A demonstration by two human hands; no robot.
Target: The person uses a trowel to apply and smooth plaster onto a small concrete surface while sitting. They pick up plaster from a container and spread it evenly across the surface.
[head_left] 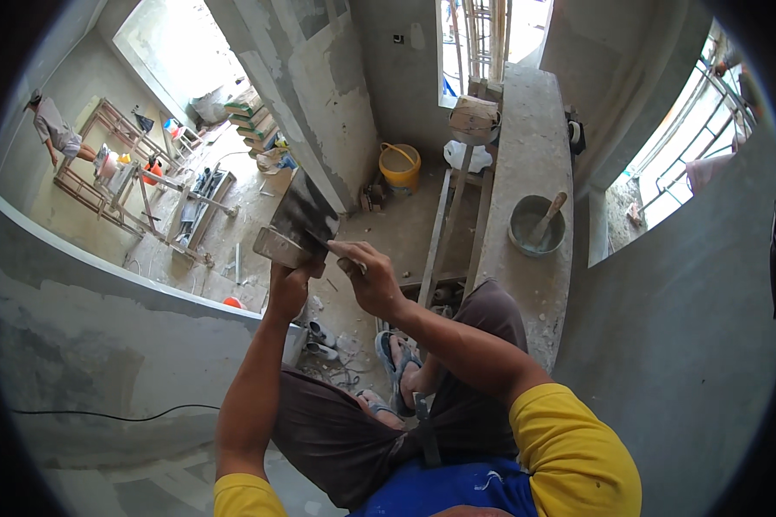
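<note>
My left hand (289, 291) is closed round the grip of a wide steel plastering trowel (300, 211), raised in front of me. Its broad face is dark and shiny, with a pale, dusty strip at the near edge. My right hand (372, 276) grips a small tool that looks like a putty knife (347, 265), its handle partly hidden by the fingers. The dark blade of that tool reaches to the trowel's face and seems to touch it.
A dusty plank (526, 302) at my right bears a grey bowl (536, 246) holding a wooden-handled tool (550, 214). Ahead stands a yellow bucket (399, 170). A low wall (129, 284) edges the left, with a co-worker (56, 129) and scaffold frames beyond. Shoes (322, 336) lie below.
</note>
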